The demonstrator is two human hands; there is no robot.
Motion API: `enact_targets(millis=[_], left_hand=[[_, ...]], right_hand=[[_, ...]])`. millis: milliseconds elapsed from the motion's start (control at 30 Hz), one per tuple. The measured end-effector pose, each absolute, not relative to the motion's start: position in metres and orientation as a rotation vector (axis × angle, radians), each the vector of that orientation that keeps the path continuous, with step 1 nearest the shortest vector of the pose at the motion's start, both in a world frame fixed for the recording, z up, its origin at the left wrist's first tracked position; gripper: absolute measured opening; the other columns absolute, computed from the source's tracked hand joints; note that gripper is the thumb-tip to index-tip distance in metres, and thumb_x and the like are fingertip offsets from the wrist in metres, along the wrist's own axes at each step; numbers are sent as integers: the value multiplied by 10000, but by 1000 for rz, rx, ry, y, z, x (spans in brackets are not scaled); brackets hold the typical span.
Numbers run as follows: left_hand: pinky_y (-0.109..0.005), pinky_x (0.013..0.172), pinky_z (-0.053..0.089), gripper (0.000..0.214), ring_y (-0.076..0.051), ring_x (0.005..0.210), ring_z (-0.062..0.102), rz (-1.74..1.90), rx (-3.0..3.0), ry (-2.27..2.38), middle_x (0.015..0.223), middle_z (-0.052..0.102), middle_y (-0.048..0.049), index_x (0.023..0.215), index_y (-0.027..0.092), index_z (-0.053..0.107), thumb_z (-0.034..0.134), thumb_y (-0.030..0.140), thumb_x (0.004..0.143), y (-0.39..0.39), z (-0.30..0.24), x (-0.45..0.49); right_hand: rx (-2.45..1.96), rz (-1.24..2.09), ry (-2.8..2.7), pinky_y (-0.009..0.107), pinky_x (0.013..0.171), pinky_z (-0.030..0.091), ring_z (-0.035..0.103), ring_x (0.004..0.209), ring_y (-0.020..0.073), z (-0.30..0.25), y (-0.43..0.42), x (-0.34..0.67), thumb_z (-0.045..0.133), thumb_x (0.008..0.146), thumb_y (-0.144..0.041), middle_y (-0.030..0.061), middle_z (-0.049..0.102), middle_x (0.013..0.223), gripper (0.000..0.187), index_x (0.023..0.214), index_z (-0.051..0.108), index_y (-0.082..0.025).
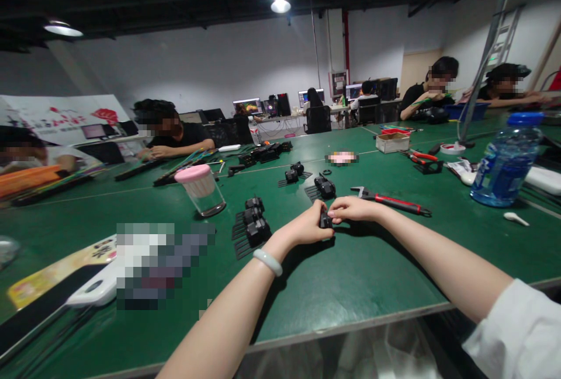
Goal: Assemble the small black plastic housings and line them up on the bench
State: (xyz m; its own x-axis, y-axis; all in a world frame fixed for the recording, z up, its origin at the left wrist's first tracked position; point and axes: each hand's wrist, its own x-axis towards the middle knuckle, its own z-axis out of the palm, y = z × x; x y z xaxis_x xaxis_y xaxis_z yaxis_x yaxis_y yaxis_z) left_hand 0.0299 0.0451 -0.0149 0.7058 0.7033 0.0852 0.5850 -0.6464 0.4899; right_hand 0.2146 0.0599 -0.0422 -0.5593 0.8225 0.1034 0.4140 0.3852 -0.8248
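Observation:
Just above the green table [350, 285], my left hand [309, 224] grips a small black plastic part [325, 219] between thumb and fingers. The fingertips of my right hand [350, 209] are pinched against the same part's right side; whether they hold some smaller piece there I cannot make out. Left of my hands lies a row of black parts with comb-like prongs [253, 221]. Beyond my hands sits another pronged black part [324, 186], with a small black ring [326, 172] behind it. An adjustable wrench [394, 202] with red and black handle lies past my right wrist.
A pink-lidded glass jar [201, 189] stands to the left, a blue-capped water bottle [506, 160] to the right. Farther back are a small open box [392, 142], red-handled pliers [423, 157] and a metal pole [484, 58]. Several people sit around the table.

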Motion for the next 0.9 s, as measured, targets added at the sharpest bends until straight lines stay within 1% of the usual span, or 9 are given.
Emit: enact_targets(millis=[200,400,533,600,767,900], left_hand=[[-221,521,366,442,-128,606,474,362,2493,989,730,482,2,966,153,355,528,309,590,46,-15,29],[-219,505,364,432,-128,604,473,364,2517,978,735,478,4,971,157,352,520,307,602,46,-16,29],[-220,517,370,418,-132,625,479,376,2526,966,758,477,1,952,160,358,524,313,600,47,-17,29],[-223,524,373,419,-135,635,482,382,2526,965,768,479,-2,947,158,362,525,325,599,48,-18,29],[-231,536,380,438,-144,653,483,381,2524,958,768,491,-10,959,148,365,533,328,597,49,-18,29],[-243,573,394,434,-155,694,492,407,2508,935,827,505,-32,960,145,367,537,323,602,48,-17,29]], right_hand=[[-1061,1080,-2139,240,603,428,563,661,144,-45,62,215,474,705,-482,39,608,703,396,809,585,-117],[-1088,1111,-2092,247,602,436,573,672,157,-44,61,213,507,680,-476,37,594,681,379,780,571,-117],[-1035,1142,-2046,258,607,440,561,647,139,-40,56,212,541,664,-443,22,571,680,348,803,534,-125],[-996,1146,-2034,258,605,440,548,645,126,-37,52,211,584,633,-412,12,556,728,341,820,506,-137],[-893,1039,-2065,236,629,431,520,720,107,-32,48,211,662,561,-296,12,495,912,387,868,465,-167],[-875,1055,-2117,207,562,437,517,651,77,-34,51,211,674,547,-267,9,446,960,455,915,418,-193]])
